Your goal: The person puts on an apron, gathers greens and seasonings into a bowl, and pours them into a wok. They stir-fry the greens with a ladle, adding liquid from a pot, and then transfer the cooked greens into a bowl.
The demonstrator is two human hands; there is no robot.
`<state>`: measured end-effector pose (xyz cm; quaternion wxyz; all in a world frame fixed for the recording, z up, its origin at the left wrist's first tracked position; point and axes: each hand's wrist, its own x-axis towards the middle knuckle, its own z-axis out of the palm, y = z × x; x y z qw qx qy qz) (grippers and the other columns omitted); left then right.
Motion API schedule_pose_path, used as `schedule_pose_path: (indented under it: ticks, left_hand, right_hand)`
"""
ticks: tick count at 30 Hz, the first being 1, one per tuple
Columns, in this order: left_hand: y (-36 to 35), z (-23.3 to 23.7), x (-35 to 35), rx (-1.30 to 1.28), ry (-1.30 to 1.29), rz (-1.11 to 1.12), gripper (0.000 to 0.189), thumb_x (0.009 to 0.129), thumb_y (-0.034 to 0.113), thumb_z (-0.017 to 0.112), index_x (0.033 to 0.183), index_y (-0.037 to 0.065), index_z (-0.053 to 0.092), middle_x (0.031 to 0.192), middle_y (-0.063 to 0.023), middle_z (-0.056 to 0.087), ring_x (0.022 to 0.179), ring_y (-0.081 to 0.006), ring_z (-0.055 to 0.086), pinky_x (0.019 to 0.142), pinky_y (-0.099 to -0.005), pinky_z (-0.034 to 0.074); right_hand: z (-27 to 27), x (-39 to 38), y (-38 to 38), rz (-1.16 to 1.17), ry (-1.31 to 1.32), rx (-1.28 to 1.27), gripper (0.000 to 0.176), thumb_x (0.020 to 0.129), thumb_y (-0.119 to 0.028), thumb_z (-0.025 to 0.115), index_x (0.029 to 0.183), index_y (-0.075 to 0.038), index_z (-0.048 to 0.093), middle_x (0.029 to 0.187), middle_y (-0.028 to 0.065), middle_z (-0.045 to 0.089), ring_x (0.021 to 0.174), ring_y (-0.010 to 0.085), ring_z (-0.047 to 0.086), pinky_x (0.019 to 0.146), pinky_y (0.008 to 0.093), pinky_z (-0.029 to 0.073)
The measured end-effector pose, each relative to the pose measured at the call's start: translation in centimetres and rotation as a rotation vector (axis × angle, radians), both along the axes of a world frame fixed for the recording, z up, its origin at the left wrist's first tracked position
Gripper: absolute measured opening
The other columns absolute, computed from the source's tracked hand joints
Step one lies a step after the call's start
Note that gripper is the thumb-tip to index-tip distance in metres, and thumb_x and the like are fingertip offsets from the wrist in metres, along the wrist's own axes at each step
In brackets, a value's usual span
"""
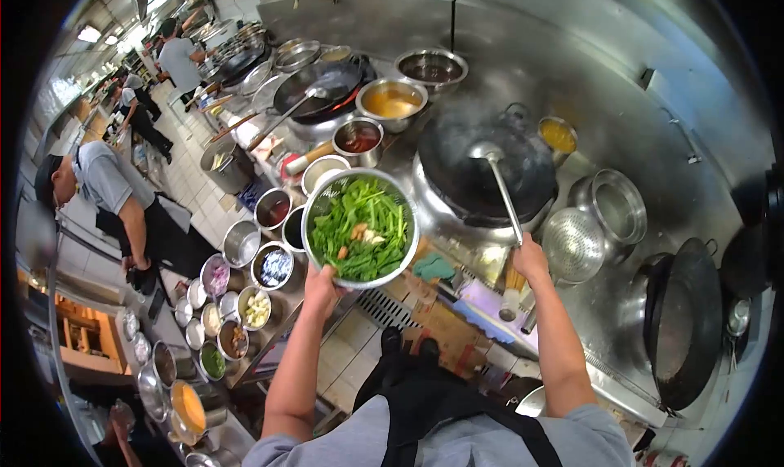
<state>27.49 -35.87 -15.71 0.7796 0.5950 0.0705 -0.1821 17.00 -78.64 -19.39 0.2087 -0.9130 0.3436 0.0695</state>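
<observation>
My left hand (pixel 323 291) grips the rim of a metal colander (pixel 411 259). Chopped leafy greens (pixel 356 230) fill it, with a few pale and brown pieces on top. My right hand (pixel 530 257) is closed around the handle of a ladle (pixel 504 191), whose bowl rests low inside a large dark wok (pixel 457 169). Steam or smoke rises from the wok. The colander is held to the left of the wok, apart from it.
A perforated strainer (pixel 574 242) and metal bowls (pixel 618 206) sit right of the wok. Further right lean large woks (pixel 684 328). Sauce pots (pixel 359 139) and ingredient tubs (pixel 256 306) line the left. A second wok (pixel 314 91) stands behind. Co-workers (pixel 122 185) stand at far left.
</observation>
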Motion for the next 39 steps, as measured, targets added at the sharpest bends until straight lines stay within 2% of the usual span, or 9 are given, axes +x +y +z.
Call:
schedule_pose_path:
  ticks: [8,15,22,28,29,32,34,38,39]
  left_hand:
    - [-10.1,4.4,16.5,0.394,-0.313,-0.303,0.028,0.095,0.026,0.045,0.109,0.005,0.055,0.076,-0.0025,0.059,0.051,-0.0089,0.050,0.039,-0.0220,0.039]
    - [-21.0,7.5,23.4,0.464,-0.484,-0.775,0.030,0.095,0.028,0.045,0.107,0.004,0.057,0.075,-0.0019,0.058,0.055,-0.0098,0.051,0.041,-0.0227,0.041]
    - [-27.5,6.8,25.3,0.352,-0.458,-0.993,0.027,0.093,0.022,0.043,0.111,0.005,0.054,0.080,-0.0027,0.058,0.053,-0.0097,0.050,0.042,-0.0226,0.041]
    - [-34.6,3.4,22.5,0.244,-0.364,-0.654,0.042,0.092,0.013,0.041,0.133,0.020,0.039,0.101,-0.0089,0.059,0.068,-0.0179,0.061,0.050,-0.0305,0.052]
    - [-35.5,3.5,22.6,0.241,-0.370,-0.659,0.042,0.092,0.013,0.041,0.133,0.020,0.039,0.101,-0.0089,0.059,0.068,-0.0179,0.061,0.050,-0.0305,0.052]
    - [-37.3,3.0,24.2,0.232,-0.388,-0.654,0.058,0.091,0.010,0.043,0.142,0.032,0.027,0.116,-0.0162,0.054,0.069,-0.0272,0.064,0.054,-0.0383,0.055]
    - [-37.5,2.9,27.2,0.794,-1.371,-0.390,0.072,0.087,0.007,0.046,0.144,0.041,0.018,0.129,-0.0217,0.045,0.074,-0.0377,0.065,0.060,-0.0445,0.055]
    - [-36.0,8.7,27.9,1.201,-1.664,-0.528,0.085,0.079,-0.002,0.047,0.141,0.049,0.018,0.144,-0.0229,0.028,0.075,-0.0377,0.066,0.062,-0.0441,0.056]
    - [-35.5,11.2,27.2,1.239,-1.736,-0.537,0.085,0.078,-0.002,0.047,0.140,0.050,0.020,0.145,-0.0223,0.028,0.074,-0.0369,0.066,0.062,-0.0431,0.056]
  right_hand:
    - [10.8,-11.4,2.3,0.085,-0.524,0.023,0.047,0.088,-0.015,0.053,0.133,-0.010,0.041,0.092,0.0271,0.062,0.087,0.0450,0.059,0.074,0.0488,0.047]
    - [21.3,-13.0,4.8,0.219,-0.255,-0.548,0.052,0.087,-0.022,0.058,0.136,-0.021,0.040,0.081,0.0140,0.061,0.064,0.0357,0.060,0.056,0.0448,0.050]
    - [20.3,-9.5,5.9,0.090,0.008,-0.661,0.050,0.092,-0.028,0.052,0.139,-0.020,0.035,0.075,0.0127,0.059,0.055,0.0298,0.060,0.049,0.0401,0.049]
    - [17.2,-5.5,4.0,-0.557,-0.407,1.496,0.029,0.100,-0.026,0.039,0.126,-0.015,0.044,0.067,0.0000,0.044,0.045,0.0059,0.040,0.039,0.0237,0.038]
    - [17.5,-5.1,3.9,-0.605,-0.472,1.571,0.023,0.099,-0.020,0.041,0.120,-0.015,0.047,0.066,-0.0021,0.042,0.045,0.0033,0.037,0.038,0.0212,0.034]
    - [17.4,-5.1,2.5,-0.518,-0.579,1.574,0.024,0.097,-0.018,0.045,0.120,-0.014,0.047,0.065,-0.0021,0.042,0.044,0.0030,0.038,0.038,0.0198,0.034]
    - [17.9,-4.9,2.5,-0.522,-0.588,1.467,0.025,0.094,-0.016,0.049,0.119,-0.012,0.047,0.064,-0.0027,0.042,0.044,0.0034,0.039,0.037,0.0189,0.033]
    - [14.3,-3.9,1.9,-0.342,-0.369,0.815,0.030,0.090,-0.015,0.051,0.119,-0.006,0.047,0.067,0.0027,0.053,0.049,0.0144,0.051,0.045,0.0288,0.045]
    - [12.6,-3.5,2.7,-0.232,-0.293,0.288,0.035,0.088,-0.014,0.053,0.121,-0.004,0.045,0.073,0.0081,0.058,0.057,0.0214,0.056,0.055,0.0333,0.048]
